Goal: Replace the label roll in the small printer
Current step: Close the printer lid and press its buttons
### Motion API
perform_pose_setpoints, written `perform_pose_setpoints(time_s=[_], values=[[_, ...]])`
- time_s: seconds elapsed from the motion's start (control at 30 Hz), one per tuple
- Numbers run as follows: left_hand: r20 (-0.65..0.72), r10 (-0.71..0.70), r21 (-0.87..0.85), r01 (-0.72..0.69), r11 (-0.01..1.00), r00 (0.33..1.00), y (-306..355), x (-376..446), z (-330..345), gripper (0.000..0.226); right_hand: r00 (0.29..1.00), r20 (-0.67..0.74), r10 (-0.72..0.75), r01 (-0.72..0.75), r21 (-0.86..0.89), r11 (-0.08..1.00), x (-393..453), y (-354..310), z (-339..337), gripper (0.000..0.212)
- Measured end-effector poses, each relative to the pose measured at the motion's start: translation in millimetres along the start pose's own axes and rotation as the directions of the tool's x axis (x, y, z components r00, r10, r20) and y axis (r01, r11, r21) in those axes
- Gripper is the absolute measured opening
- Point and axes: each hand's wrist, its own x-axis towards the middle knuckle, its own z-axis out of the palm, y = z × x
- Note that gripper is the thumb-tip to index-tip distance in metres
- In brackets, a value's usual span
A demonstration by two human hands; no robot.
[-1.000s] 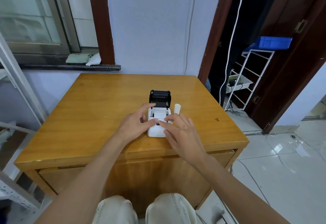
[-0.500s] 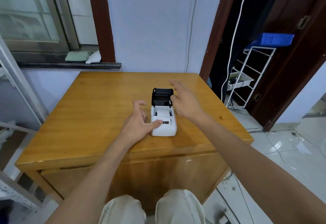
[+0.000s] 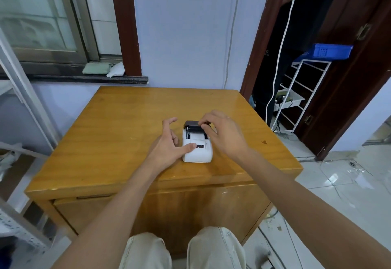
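Observation:
A small white printer [image 3: 197, 153] stands on the wooden table [image 3: 118, 137], a little right of centre. Its black lid [image 3: 191, 125] is hinged at the back and leans forward over the paper bay, where white label paper [image 3: 195, 136] shows. My right hand [image 3: 224, 135] reaches over the printer from the right, with its fingertips gripping the top of the lid. My left hand [image 3: 169, 147] braces the printer's left side, thumb lying on the white top and the other fingers spread beside the body. The loose roll seen earlier is hidden behind my right hand.
The table's front edge is just above my knees [image 3: 184, 249]. A doorway at the right holds a white wire rack [image 3: 296, 99] with a blue tray [image 3: 328, 51], and a white cable [image 3: 281, 42] hangs there. A window sill [image 3: 88, 78] runs behind the table at the left.
My right hand came back from beyond the printer and now grips the black lid, which has tipped forward from upright. My left hand stays against the printer's left side.

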Motion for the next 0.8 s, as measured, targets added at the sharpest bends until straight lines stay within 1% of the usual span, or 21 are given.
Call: perform_pose_setpoints(time_s=[0.17, 0.27, 0.3, 0.37, 0.43, 0.5, 0.57, 0.6, 0.67, 0.7, 0.8], values=[[0.003, -0.003, 0.006, 0.003, 1.0, 1.0, -1.6, 0.1, 0.5, 0.091, 0.994, 0.065, -0.084, 0.087, -0.053, 0.995, -12.4, 0.8, -2.1, 0.015], [0.003, -0.004, 0.006, 0.004, 1.0, 1.0, -1.9, 0.4, 1.2, 0.089, 0.993, 0.088, -0.078, 0.082, -0.043, 0.996, -11.1, 1.3, -3.7, 0.017], [0.003, -0.006, 0.008, 0.006, 1.0, 1.0, -2.3, 0.7, 1.4, 0.089, 0.994, 0.099, -0.056, 0.057, -0.012, 0.998, -7.9, 2.1, -3.7, 0.017], [0.009, -0.013, 0.01, 0.013, 1.0, 1.0, -3.3, 1.8, 1.6, 0.088, 0.991, 0.128, 0.031, -0.044, 0.101, 0.994, 3.7, 3.6, -3.5, 0.014], [0.015, -0.016, 0.014, 0.016, 1.0, 1.0, -4.0, 2.3, 1.8, 0.087, 0.967, 0.218, 0.131, -0.17, 0.173, 0.97, 20.0, 6.7, -3.1, 0.014], [0.018, -0.021, 0.033, 0.02, 0.999, 1.0, -3.7, 2.3, 2.1, 0.083, 0.9, 0.398, 0.177, -0.256, 0.154, 0.954, 36.5, 10.3, -6.5, 0.024], [0.024, -0.027, 0.06, 0.025, 0.998, 0.999, -3.4, 2.1, 2.3, 0.079, 0.801, 0.578, 0.158, -0.29, 0.143, 0.946, 50.7, 15.7, -11.2, 0.033], [0.025, -0.028, 0.071, 0.026, 0.997, 0.999, -3.3, 2.3, 2.3, 0.077, 0.751, 0.645, 0.144, -0.294, 0.13, 0.947, 56.9, 18.0, -14.4, 0.037], [0.028, -0.033, 0.08, 0.031, 0.996, 0.999, -3.2, 3.0, 2.7, 0.076, 0.661, 0.735, 0.149, -0.292, 0.07, 0.954, 68.3, 19.7, -19.9, 0.045], [0.029, -0.035, 0.082, 0.033, 0.996, 0.999, -3.0, 3.2, 2.8, 0.075, 0.628, 0.762, 0.159, -0.281, 0.03, 0.959, 73.9, 18.3, -21.8, 0.047], [0.03, -0.034, 0.093, 0.031, 0.995, 0.999, -1.5, 2.6, 3.3, 0.072, 0.551, 0.812, 0.193, -0.218, -0.083, 0.972, 92.1, 9.7, -21.1, 0.052]])
